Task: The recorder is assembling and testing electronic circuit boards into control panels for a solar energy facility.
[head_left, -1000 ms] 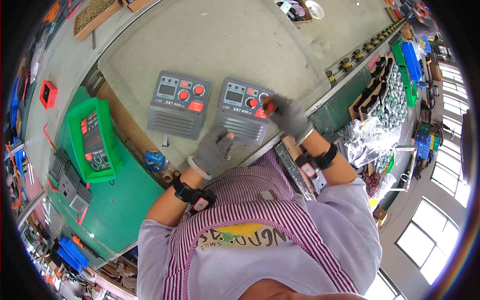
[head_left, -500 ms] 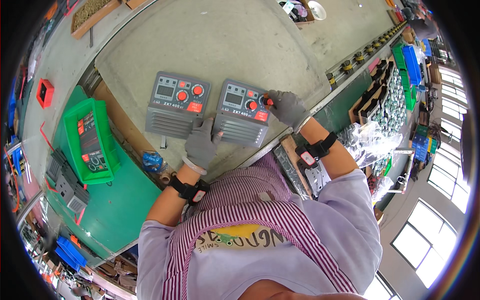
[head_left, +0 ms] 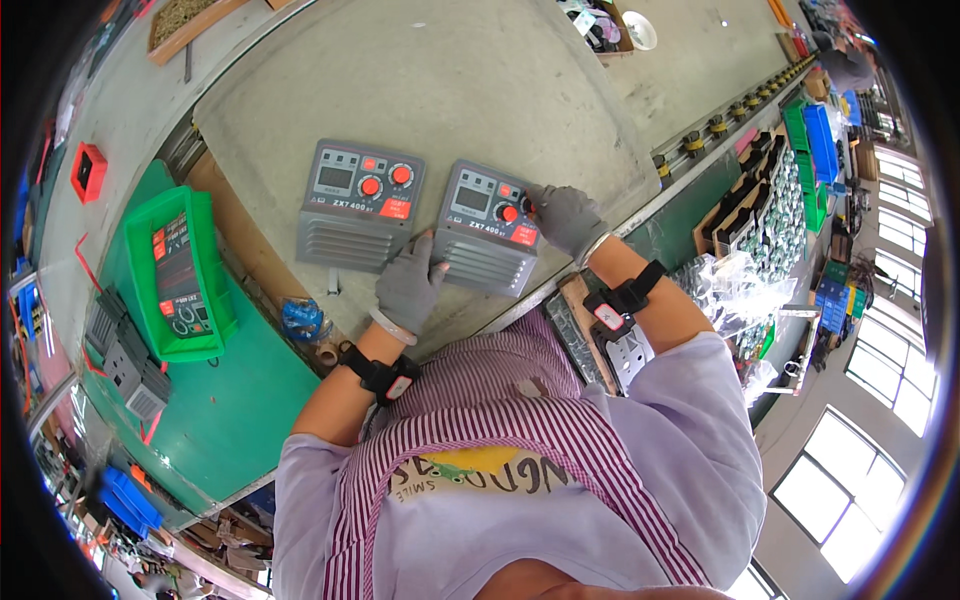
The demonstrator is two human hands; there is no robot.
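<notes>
Head view, two grey panels (head_left: 487, 228), left hand (head_left: 408, 285), right hand (head_left: 563, 217) touching one.

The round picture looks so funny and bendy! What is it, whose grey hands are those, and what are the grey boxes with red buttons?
The picture comes from a small camera worn on a person's head, looking down. Its lens sees very wide, so straight edges bend near the rim. The striped apron at the bottom is the person's own body.

The hands are that person's, in grey gloves. The left hand rests on the lower left edge of the nearer grey panel. The right hand touches a red knob at that panel's right side.

A second grey panel lies just beside it on the grey table. Both have little screens and red knobs. To the left, a green tray holds a darker panel.
</notes>
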